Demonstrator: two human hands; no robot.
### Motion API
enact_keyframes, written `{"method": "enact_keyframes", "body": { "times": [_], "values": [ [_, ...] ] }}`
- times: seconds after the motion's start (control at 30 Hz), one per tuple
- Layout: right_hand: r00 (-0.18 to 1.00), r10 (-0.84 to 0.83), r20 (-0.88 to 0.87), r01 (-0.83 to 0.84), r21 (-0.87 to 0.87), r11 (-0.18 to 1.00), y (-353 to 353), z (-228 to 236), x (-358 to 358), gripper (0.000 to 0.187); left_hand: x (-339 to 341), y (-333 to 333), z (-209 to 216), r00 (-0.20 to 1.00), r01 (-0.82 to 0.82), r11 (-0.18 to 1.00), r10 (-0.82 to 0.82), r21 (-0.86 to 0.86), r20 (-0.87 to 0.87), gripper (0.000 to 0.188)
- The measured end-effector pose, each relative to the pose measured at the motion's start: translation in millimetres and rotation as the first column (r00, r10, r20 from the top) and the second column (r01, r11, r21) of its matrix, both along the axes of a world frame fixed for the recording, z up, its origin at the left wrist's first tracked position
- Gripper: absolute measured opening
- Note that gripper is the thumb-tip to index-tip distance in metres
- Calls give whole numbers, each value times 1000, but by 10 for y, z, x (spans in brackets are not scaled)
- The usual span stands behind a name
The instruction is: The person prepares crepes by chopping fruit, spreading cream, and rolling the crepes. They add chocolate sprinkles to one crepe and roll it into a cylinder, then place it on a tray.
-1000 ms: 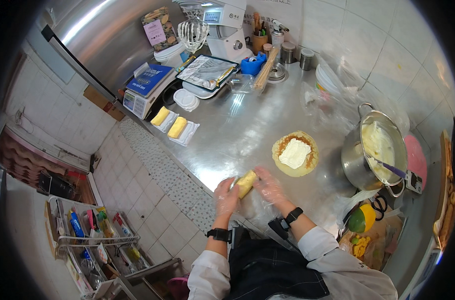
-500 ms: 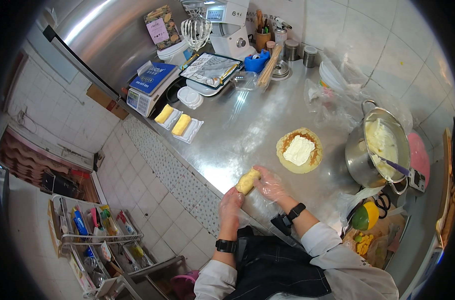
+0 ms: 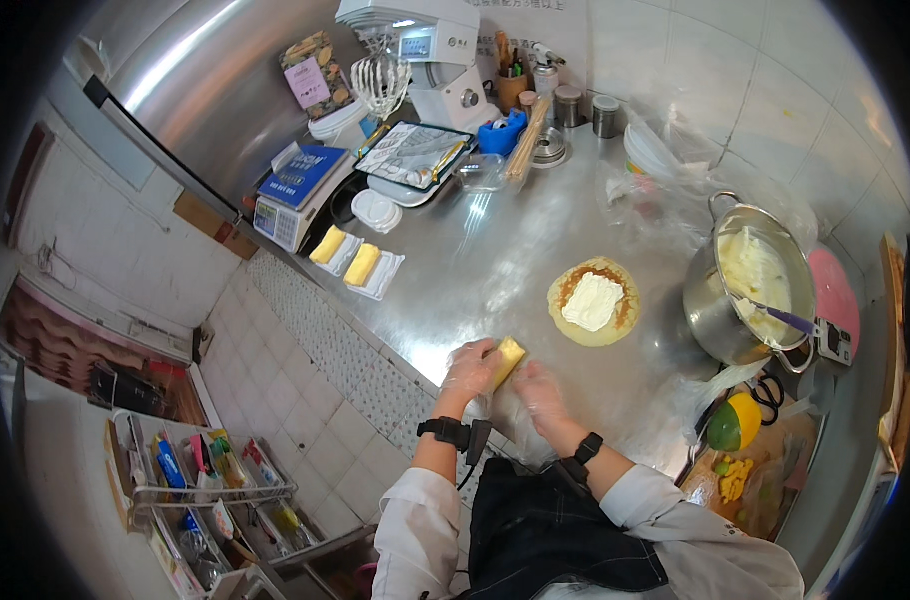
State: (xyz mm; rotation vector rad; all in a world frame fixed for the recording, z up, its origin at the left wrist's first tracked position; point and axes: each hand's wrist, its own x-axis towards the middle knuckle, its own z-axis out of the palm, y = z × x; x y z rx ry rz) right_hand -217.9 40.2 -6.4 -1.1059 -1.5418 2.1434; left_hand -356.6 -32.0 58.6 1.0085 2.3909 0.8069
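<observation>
Both my hands wear clear plastic gloves. My left hand point(image 3: 469, 370) is closed around the side of a folded yellow crepe roll point(image 3: 510, 358) at the near edge of the steel table. Close beside the roll's right side is my right hand point(image 3: 542, 398), its fingers loosely extended with nothing visible in them. Beyond it a round crepe point(image 3: 625, 318) lies flat, browned in the middle, with a white cream slab point(image 3: 592, 302) on top. Two finished-looking yellow rolls, one left point(image 3: 328, 245) and one right point(image 3: 363, 266), sit on white paper trays to the left.
A steel pot point(image 3: 710, 320) of cream with a purple-handled spatula point(image 3: 790, 320) stands right. Near it are a mango point(image 3: 735, 422), black scissors point(image 3: 769, 397) and cut mango point(image 3: 735, 478). A stand mixer point(image 3: 445, 75), scale point(image 3: 277, 222) and tray point(image 3: 415, 155) line the back.
The roll has turned more upright in my left hand, which has moved up along its side. My right hand has come off the roll's far end and drawn back toward me.
</observation>
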Motion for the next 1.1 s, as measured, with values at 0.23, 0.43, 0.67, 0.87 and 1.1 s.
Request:
{"method": "enact_keyframes", "body": {
  "times": [0.23,0.43,0.67,0.87,1.1],
  "values": [
    [999,20,36,-18,-63,998,-55,-333,-231,23,-70,92,-131,993,11,984,10,-178,118,44],
    [993,-113,41,119,-210,970,-76,-208,-305,23,-51,-26,-332,828,-215,977,189,-13,529,38],
    [996,-31,-83,29,-26,999,-51,651,-91,44,435,-251,-74,648,-528,807,182,264,739,39],
    [963,110,-247,-196,-356,914,-228,810,103,35,593,-764,115,743,-462,792,99,400,662,44],
    [952,23,-306,-189,-527,829,-426,767,369,45,656,-551,238,705,-311,917,47,249,708,51]
  ]
}}
